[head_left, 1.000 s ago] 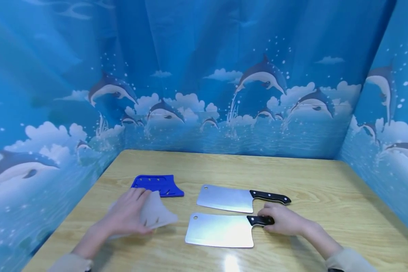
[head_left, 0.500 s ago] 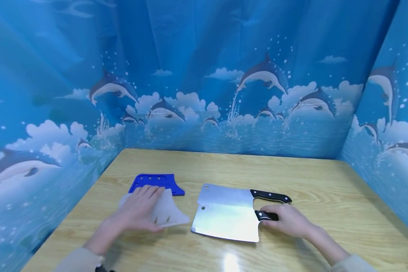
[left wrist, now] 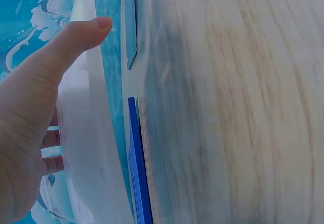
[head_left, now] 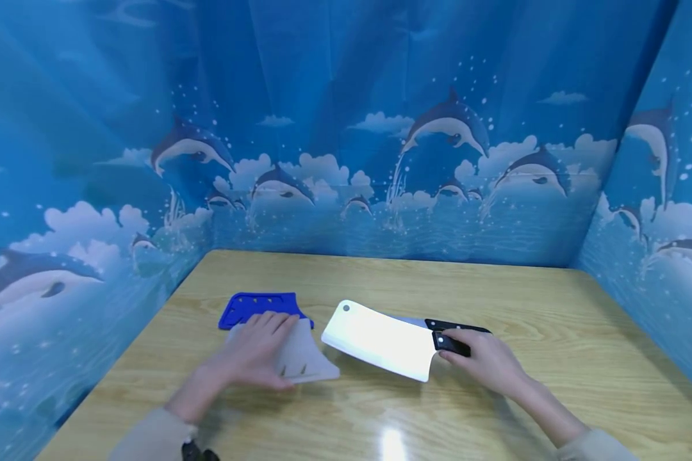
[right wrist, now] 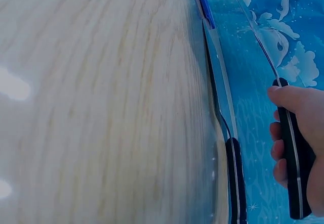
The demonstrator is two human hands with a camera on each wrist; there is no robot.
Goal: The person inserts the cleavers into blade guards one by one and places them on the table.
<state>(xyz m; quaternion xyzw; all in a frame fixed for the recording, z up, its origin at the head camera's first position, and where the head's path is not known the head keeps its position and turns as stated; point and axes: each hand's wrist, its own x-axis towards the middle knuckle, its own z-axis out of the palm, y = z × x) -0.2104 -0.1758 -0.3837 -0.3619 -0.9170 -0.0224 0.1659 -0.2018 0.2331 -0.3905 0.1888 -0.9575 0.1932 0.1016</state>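
My left hand (head_left: 259, 352) holds a white translucent blade cover (head_left: 305, 358) above the table, its thumb along the near edge and fingers over the far side. In the left wrist view the cover (left wrist: 93, 148) stands clear of the tabletop. My right hand (head_left: 487, 358) grips the black handle of a cleaver (head_left: 380, 339), fingers curled round it. That cleaver is raised, its blade pointing left toward the white cover and slightly tilted. Beneath and behind it lies a second cleaver, mostly hidden; its black handle (head_left: 458, 325) shows, and in the right wrist view this handle (right wrist: 236, 178) rests on the table.
A blue blade cover (head_left: 256, 307) lies flat on the wooden table (head_left: 346, 422), just behind my left hand. Blue curtains (head_left: 334, 128) printed with dolphins and clouds enclose the table at the back and sides.
My right hand has lifted the near cleaver off the table and moved it up and away, over the second one. My left hand has shifted right with the white cover.
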